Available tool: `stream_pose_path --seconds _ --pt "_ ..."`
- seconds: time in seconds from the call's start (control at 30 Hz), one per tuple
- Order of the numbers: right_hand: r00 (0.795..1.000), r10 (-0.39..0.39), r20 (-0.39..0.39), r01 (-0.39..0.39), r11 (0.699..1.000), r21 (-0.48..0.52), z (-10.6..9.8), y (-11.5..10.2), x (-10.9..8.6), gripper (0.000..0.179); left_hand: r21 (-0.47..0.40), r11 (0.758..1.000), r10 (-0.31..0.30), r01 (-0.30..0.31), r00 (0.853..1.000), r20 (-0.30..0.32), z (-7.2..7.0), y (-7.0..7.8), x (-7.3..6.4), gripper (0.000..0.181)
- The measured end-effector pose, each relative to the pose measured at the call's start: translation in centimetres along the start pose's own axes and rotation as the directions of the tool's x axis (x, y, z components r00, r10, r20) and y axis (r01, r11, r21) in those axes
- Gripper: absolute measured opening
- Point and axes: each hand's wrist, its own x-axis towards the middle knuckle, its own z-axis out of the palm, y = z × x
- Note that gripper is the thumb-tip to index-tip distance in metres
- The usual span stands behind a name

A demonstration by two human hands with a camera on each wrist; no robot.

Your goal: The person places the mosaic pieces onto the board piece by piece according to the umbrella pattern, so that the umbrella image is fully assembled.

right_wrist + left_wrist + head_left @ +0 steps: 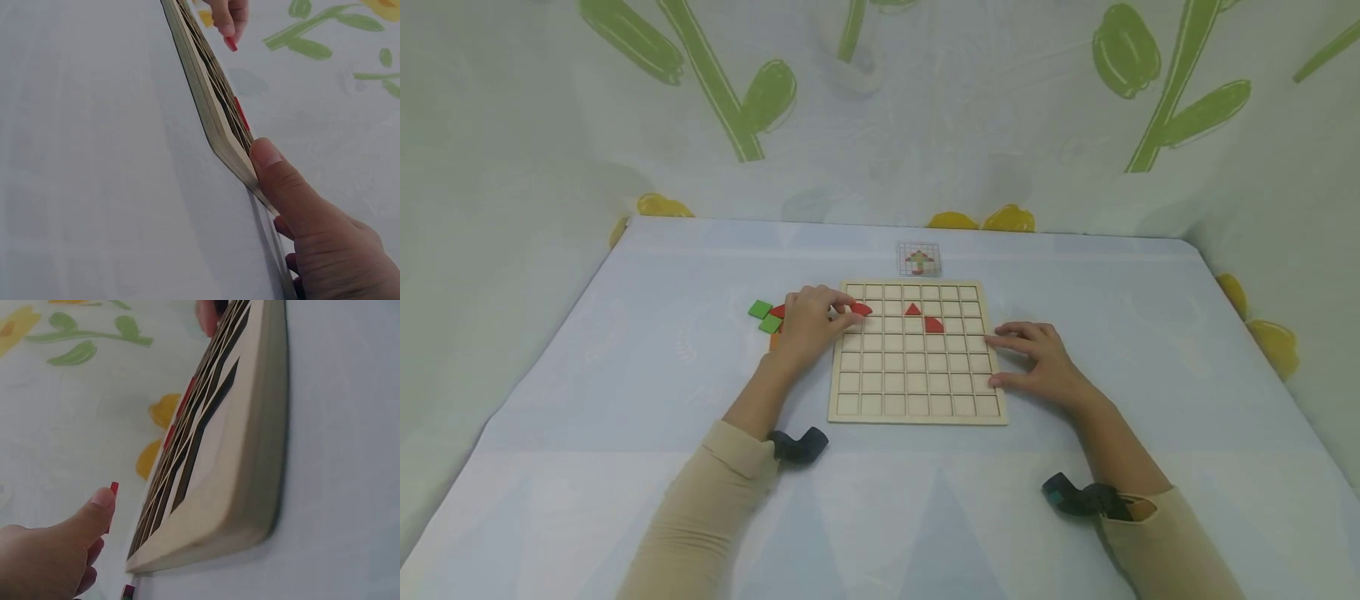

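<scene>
My left hand (808, 325) pinches a thin red tile (861, 309) between thumb and fingers, over the upper left of a wooden grid board (917, 422). In the left wrist view the red tile (113, 494) stands edge-on at the thumb tip, above the board. Two other red tiles sit in the board's cells: a triangle (912, 309) and one with a rounded corner (933, 324). On the right, my right hand (1037, 362) touches the board's side edge with spread thumb and fingers. Its thumb (267, 153) lies at the rim in the right wrist view.
Green square tiles (761, 309) lie left of the board, beside a red tile (777, 311) and an orange one (774, 342) partly hidden by my left hand. Behind the board lies a small pattern card (919, 259). A patterned cloth wall (917, 125) rises behind the table.
</scene>
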Motion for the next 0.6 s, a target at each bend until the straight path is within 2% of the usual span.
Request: stream_pose_path --seconds 0.4,0.6 --pt "1.0 0.02 0.01 -0.02 1.0 0.0 -0.1 -0.2 0.0 0.06 -0.017 0.997 0.073 -0.073 0.997 -0.019 1.1 1.3 0.2 0.037" --pt "1.0 0.014 0.008 -0.014 1.0 -0.003 0.0 0.0 -0.1 0.059 -0.052 0.996 0.071 -0.071 0.997 -0.001 1.6 1.9 0.2 0.036"
